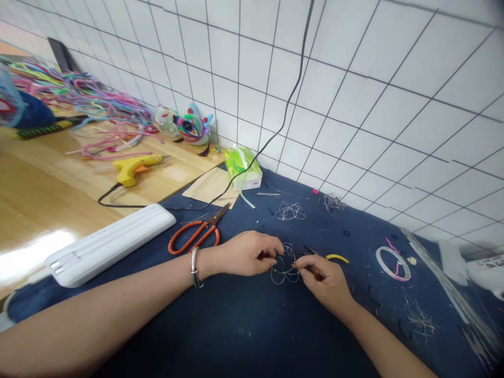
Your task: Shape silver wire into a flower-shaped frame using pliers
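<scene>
Backing the scene is a white tiled wall [275, 79]; below it, wooden tabletop [23, 163], with dark blue cloth [244, 331] on the working side. Pile of fuzzy stems [106, 100] far left, long white case [114, 244] nearer. Left hand [250, 254]: fingers curled, thumb and index close together at the upper left of a looped wire piece [285, 273]; can't tell if it grips. Right hand [325, 281]: thumb and forefinger pinching that piece's right edge. Orange-handled scissors [213, 221] lie beside the left wrist, yellow glue gun [132, 169] out on the wood (neither in use). The wire piece sits between both hands, over the cloth. Progress, my read: several rounded loops already formed and linked, so well past bare wire; right edge looks like the spot being worked. What's left is unclear, wire too thin to see if ends are fastened. Two other wire tangles, one mid-cloth [290, 211], one by the wall [334, 203], lie apart, untouched. Smallest: wire scraps [421, 320] scattered at right.
</scene>
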`<state>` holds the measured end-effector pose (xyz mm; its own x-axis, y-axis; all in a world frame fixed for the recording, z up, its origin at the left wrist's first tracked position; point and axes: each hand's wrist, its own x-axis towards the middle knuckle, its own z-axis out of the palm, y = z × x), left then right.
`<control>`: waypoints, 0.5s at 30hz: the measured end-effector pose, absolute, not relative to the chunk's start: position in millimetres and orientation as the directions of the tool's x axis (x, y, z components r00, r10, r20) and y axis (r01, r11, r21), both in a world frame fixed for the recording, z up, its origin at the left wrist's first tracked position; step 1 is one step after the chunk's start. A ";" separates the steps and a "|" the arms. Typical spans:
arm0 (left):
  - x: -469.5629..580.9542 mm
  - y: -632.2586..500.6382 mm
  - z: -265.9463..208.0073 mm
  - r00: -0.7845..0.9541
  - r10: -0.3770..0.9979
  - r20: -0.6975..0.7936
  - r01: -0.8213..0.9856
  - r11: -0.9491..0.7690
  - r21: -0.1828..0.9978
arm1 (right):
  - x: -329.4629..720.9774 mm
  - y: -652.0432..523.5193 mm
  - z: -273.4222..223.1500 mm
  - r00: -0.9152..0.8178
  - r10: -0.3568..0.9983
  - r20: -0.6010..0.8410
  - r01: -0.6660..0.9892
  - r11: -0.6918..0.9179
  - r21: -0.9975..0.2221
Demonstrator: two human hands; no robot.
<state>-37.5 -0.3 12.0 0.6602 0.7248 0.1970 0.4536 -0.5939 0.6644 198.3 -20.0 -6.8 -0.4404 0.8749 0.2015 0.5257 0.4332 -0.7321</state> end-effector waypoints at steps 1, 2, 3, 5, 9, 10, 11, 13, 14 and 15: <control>-37.5 -0.4 12.7 0.668 0.716 0.203 0.448 -0.604 0.659 | 198.3 -20.3 -5.8 -0.423 0.893 0.153 0.522 0.378 -0.765; -37.3 -0.3 12.8 0.673 0.709 0.210 0.443 -0.614 0.653 | 198.1 -20.6 -4.6 -0.413 0.904 0.108 0.513 0.329 -0.793; -36.9 0.0 12.6 0.677 0.704 0.215 0.440 -0.622 0.648 | 197.8 -20.8 -3.2 -0.408 0.910 0.073 0.500 0.290 -0.816; -36.0 0.6 11.5 0.684 0.694 0.222 0.433 -0.633 0.642 | 196.9 -21.0 -0.8 -0.397 0.917 0.031 0.471 0.233 -0.851; -35.1 1.5 10.5 0.678 0.693 0.246 0.424 -0.642 0.639 | 195.5 -21.3 0.0 -0.373 0.928 -0.008 0.445 0.172 -0.879; -35.5 1.5 11.3 0.680 0.689 0.249 0.421 -0.646 0.637 | 195.3 -21.5 -0.4 -0.372 0.928 -0.014 0.442 0.164 -0.882; -36.0 1.4 12.5 0.686 0.684 0.247 0.418 -0.649 0.636 | 195.2 -21.6 -0.9 -0.373 0.928 -0.018 0.439 0.159 -0.884; -37.6 1.1 15.8 0.705 0.673 0.226 0.417 -0.650 0.635 | 194.6 -22.0 -1.5 -0.376 0.926 -0.019 0.424 0.154 -0.893; -38.3 0.8 17.5 0.713 0.669 0.209 0.420 -0.647 0.636 | 194.1 -22.1 -1.3 -0.379 0.925 -0.017 0.413 0.152 -0.898; -38.9 0.6 19.0 0.718 0.668 0.194 0.425 -0.642 0.638 | 193.4 -22.2 -0.7 -0.380 0.925 -0.017 0.403 0.150 -0.903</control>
